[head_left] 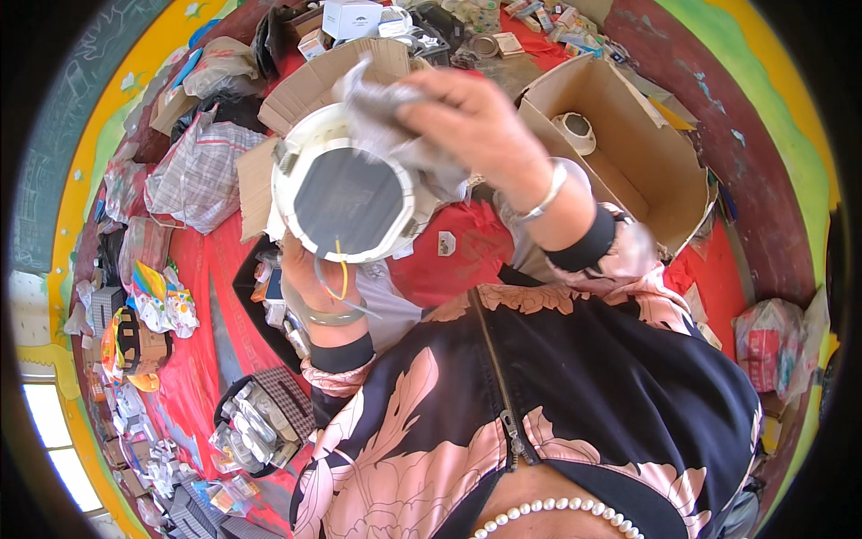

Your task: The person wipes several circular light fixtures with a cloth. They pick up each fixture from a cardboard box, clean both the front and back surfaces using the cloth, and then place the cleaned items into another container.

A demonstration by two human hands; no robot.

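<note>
Above red cloth [467, 260], round lamp [346, 199] (wires dangling), open carton [628, 153] beside

A cluttered packing or sorting room: open cardboard boxes [628, 144], a red cloth-covered worktop [202, 377] heaped with bagged small parts [256, 431], and brightly painted walls [790, 135] around it.

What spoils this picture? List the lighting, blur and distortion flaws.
Head view: fisheye bends the cardboard box edges and blackens the corners; the window at lower left is blown out white; the right hand and its grey cloth look slightly soft; the round white fixture stays sharp.
</note>
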